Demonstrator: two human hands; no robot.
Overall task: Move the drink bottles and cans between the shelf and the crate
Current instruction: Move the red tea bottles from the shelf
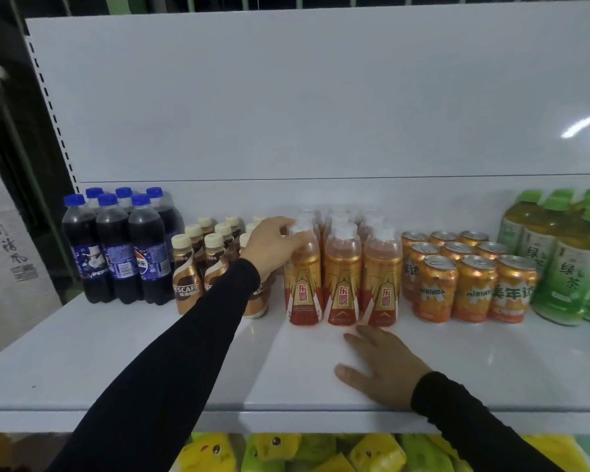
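Reaching across the white metal shelf (150, 352), the person's left hand (269, 245) curls its fingers over the clear cap and shoulder of the front-left gold-and-red energy drink bottle (303, 284), gripping it near the top. That bottle stands upright on the shelf, at the left end of the front row of its group, touching the identical bottle just to its right. More of the same gold-and-red bottles (343, 281) stand in rows behind and beside it, three across at the front.

The right hand (382, 366) lies flat on the bare shelf surface in front of those bottles, fingers straight and spread, palm down, holding nothing. Both arms wear long black sleeves (171, 369).

To the left of the gripped bottle, partly hidden behind the left forearm, stands a cluster of small brown coffee bottles with cream caps (186, 267). Further left, at the end of the shelf, are dark cola bottles with blue caps and blue labels (116, 247), upright and packed close together.

To the right of the energy drinks sit orange soda cans with silver tops (470, 284), three rows deep, and beyond them, at the frame's right edge, tall green tea bottles with green caps (566, 257).

Below the shelf's front lip, yellow and green plush toys (321, 453) show on a lower level. No crate appears in the view.
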